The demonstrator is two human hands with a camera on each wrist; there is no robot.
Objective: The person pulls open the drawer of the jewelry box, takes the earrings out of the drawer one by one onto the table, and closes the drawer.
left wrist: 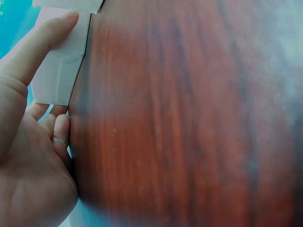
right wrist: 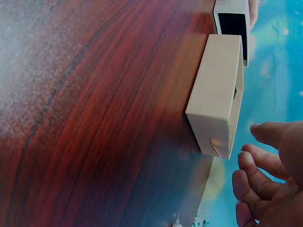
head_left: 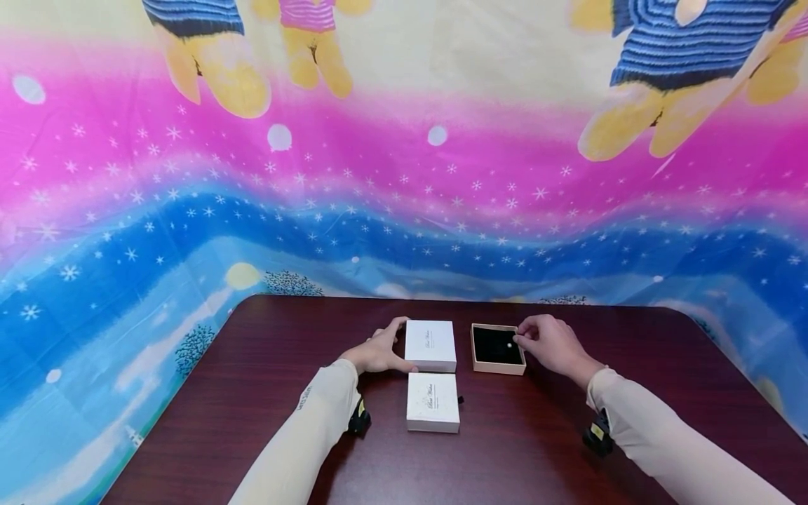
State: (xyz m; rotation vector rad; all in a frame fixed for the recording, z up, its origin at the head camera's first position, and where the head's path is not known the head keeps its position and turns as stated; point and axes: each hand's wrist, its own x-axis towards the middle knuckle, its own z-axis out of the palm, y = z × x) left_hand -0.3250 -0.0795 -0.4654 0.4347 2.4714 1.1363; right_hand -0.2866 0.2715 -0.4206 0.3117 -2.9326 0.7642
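Note:
A white box sleeve (head_left: pixel 430 344) with small dark print lies on the table. My left hand (head_left: pixel 381 351) grips it from the left, thumb on the near side and fingers round toward the far side. The sleeve's dark hollow end (right wrist: pixel 234 33) shows in the right wrist view. To its right sits an open drawer-style box tray (head_left: pixel 499 367) with a black lining and a small white bead (head_left: pixel 510 345) on it. My right hand (head_left: pixel 554 344) hovers over the tray's right rim. In the right wrist view its thumb and forefinger stand slightly apart, nothing visible between them.
A second white printed box (head_left: pixel 433 403) lies just in front of the sleeve, with a small black tab (head_left: pixel 461 400) at its right side. The dark red wooden table (head_left: pixel 278 330) ends at a patterned cloth backdrop (head_left: pixel 404 210).

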